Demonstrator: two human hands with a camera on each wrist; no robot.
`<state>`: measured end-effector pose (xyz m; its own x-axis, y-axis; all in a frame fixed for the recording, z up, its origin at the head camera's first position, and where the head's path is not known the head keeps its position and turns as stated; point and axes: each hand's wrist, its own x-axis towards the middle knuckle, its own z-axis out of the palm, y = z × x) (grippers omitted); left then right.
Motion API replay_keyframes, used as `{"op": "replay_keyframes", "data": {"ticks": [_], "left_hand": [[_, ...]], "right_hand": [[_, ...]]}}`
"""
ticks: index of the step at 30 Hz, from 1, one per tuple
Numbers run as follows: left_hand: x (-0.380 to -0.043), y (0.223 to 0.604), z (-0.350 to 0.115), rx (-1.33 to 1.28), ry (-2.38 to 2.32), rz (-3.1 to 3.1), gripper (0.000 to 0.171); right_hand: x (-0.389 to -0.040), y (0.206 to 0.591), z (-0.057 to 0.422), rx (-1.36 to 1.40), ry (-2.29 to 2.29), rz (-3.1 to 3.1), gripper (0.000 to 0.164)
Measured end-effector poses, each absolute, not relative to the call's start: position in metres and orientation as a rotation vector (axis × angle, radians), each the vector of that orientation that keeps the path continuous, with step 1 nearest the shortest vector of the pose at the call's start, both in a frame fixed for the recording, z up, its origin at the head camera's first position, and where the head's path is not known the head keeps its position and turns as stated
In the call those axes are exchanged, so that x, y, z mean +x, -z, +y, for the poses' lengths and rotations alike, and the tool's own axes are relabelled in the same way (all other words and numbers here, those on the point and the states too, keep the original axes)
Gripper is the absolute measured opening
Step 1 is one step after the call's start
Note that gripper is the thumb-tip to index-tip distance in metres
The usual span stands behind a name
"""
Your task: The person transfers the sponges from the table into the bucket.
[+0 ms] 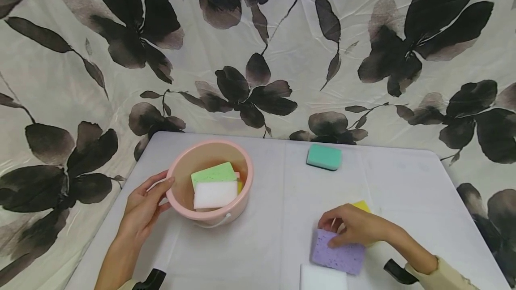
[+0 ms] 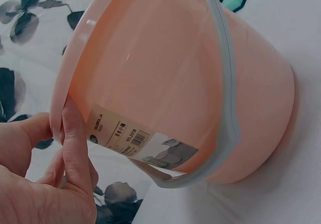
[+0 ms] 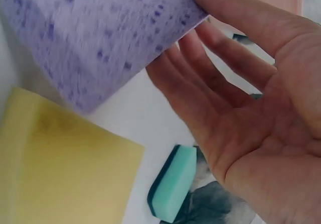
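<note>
My left hand holds the rim of a pink bucket at its left side, with the thumb on the rim and the fingers outside, below the lip. In the left wrist view the bucket's grey handle hangs down past a printed label. Inside the bucket lie a green sponge, a white sponge and partly hidden pink and yellow pieces. My right hand pinches a purple sponge by its upper edge between thumb and fingers. A yellow sponge lies beside it, partly covered by that hand in the head view.
Another white sponge lies at the near edge of the view, just below the purple one. A teal sponge with a dark base sits near the back of the white table. Behind the table hangs a floral cloth.
</note>
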<state>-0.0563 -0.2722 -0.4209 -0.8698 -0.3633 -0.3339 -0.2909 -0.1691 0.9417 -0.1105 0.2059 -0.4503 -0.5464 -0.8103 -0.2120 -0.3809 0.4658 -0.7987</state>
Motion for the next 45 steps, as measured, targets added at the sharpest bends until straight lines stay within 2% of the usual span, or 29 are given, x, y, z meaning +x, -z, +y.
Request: {"op": "replay_keyframes", "data": {"ticks": [23,45], "left_hand": [[-0.053,0.423,-0.276,0.770,2.217,-1.991,0.069],[-0.056,0.422,-0.273,0.766,2.194,-2.029,0.070]], "right_hand": [[-0.138,0.427,0.192,-0.809,1.227,1.982,0.034],[-0.164,0.375,0.169,-0.767,1.252,2.017,0.041]]}}
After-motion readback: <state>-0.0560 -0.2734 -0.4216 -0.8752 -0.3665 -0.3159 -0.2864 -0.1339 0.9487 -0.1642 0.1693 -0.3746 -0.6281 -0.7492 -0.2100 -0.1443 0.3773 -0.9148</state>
